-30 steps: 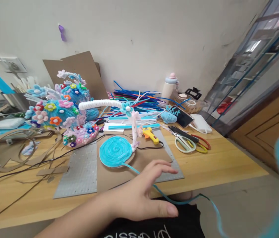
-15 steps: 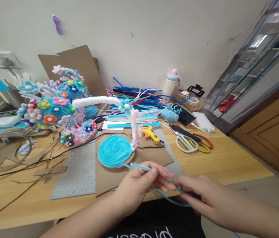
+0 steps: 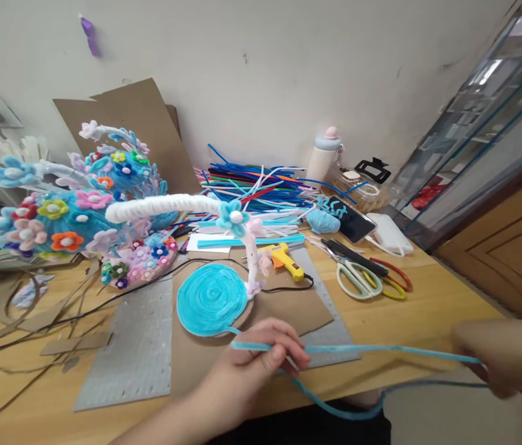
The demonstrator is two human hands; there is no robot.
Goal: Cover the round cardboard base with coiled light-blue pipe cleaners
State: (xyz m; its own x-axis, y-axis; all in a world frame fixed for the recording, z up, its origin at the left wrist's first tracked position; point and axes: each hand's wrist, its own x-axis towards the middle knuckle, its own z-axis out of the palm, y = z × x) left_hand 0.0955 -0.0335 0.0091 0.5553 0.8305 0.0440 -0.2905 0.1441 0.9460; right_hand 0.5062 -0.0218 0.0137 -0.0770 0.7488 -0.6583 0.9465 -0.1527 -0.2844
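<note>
Evidently, at far left, a flowered ornament (image 3: 68, 224) is standing behind cardboard scraps (image 3: 75, 343) on the table (image 3: 446, 303). A grey mat (image 3: 126, 349) is lying under a brown sheet (image 3: 283, 309), on which a coiled blue disc (image 3: 209, 300) is resting flat. A white arch (image 3: 163, 208) is reaching leftward from a stem (image 3: 252, 262) at the disc's right edge. In front, the left hand (image 3: 251, 371) is pinching a blue strip (image 3: 357, 348) between thumb and fingers, a short end jutting leftward. Behind, a yellow glue gun (image 3: 288, 261) is lying on its side. The strip is running nearly straight rightward, while a second strand (image 3: 335, 412) is leaving the disc's edge, passing behind the left hand and sagging. Scissors (image 3: 357, 282) are lying beyond the strip. At far right, the right hand (image 3: 511, 358), blurred, is gripping the strip; the strand is reaching it too, but any joining cannot be told.
</note>
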